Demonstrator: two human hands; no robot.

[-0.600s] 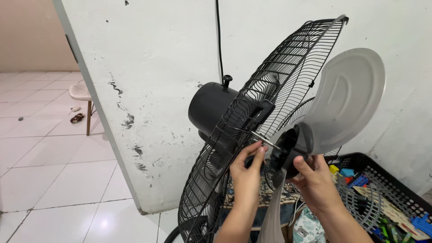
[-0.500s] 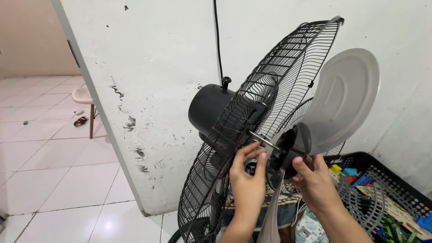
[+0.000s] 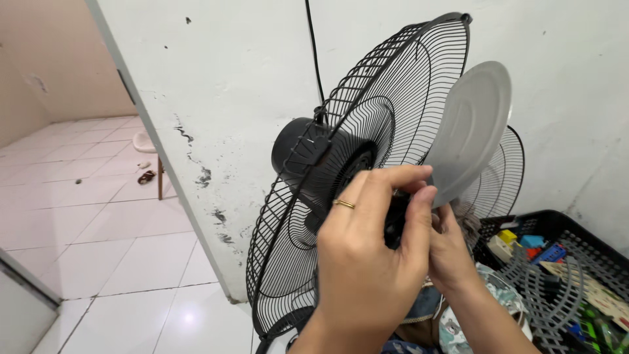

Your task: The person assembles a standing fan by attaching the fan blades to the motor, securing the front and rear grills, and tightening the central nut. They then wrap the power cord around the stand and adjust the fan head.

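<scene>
Grey plastic fills your grip: the fan blade point(image 3: 468, 131) sits with its dark hub between both your hands, right in front of the black wire guard point(image 3: 367, 131). Your left hand point(image 3: 367, 255), the one with a gold ring point(image 3: 344, 204), is curled round the near side of the hub, fingers closed on it. Your right hand point(image 3: 452, 255) comes up from below and behind the hub, mostly hidden by the left; it looks closed on the hub too, though I cannot tell how firmly.

Judging by this, you are seating the blade on the motor's shaft, at the centre of the guard. The shaft itself is hidden behind your fingers, so I cannot say how far on it is. The next move would call for keeping the hub square to the guard's centre and pressing evenly, with the blade tips free of the wires.

Behind the guard sits the round black motor housing point(image 3: 295, 147), with a black cord point(image 3: 313, 52) running up the scuffed white wall point(image 3: 229, 78). To the right of the guard and lower, a black basket point(image 3: 576, 242) holds small bright blocks in yellow, blue, red and green, and a flat pale printed card; no label is readable. To the guard's left, white floor tiles point(image 3: 98, 249) stretch to a small stool point(image 3: 147, 144).
</scene>
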